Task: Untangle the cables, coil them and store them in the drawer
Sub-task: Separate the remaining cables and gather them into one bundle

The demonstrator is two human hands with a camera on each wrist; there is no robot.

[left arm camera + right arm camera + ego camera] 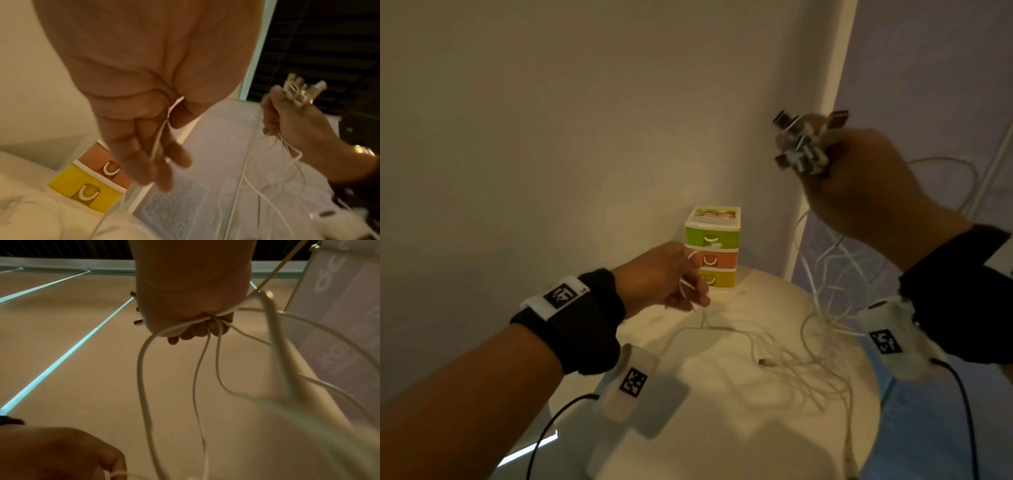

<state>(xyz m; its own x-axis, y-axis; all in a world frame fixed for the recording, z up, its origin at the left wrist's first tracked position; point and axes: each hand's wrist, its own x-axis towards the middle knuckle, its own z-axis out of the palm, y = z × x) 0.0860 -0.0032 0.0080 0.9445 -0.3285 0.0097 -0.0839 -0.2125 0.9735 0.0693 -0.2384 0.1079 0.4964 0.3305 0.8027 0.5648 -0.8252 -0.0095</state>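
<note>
Right hand (859,185) fisted round cables (825,274), raised, left hand (664,274) apparently pinching one strand below

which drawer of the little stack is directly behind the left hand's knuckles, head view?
The orange middle drawer. The left hand overlaps its left edge; the green drawer sits above the hand, the yellow drawer lower, beside the fingertips.

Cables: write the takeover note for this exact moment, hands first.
Right hand: raised, grips a bunch of plugs; their white cables hang down to the table.
Left hand: pinches a thin cable strand in front of the drawers.
Loose cable ends lie spread on the table.
Done: plug ends gathered.
Left: finish untangling, coil each cable, open a drawer and store them. All three drawers look closed.
</note>
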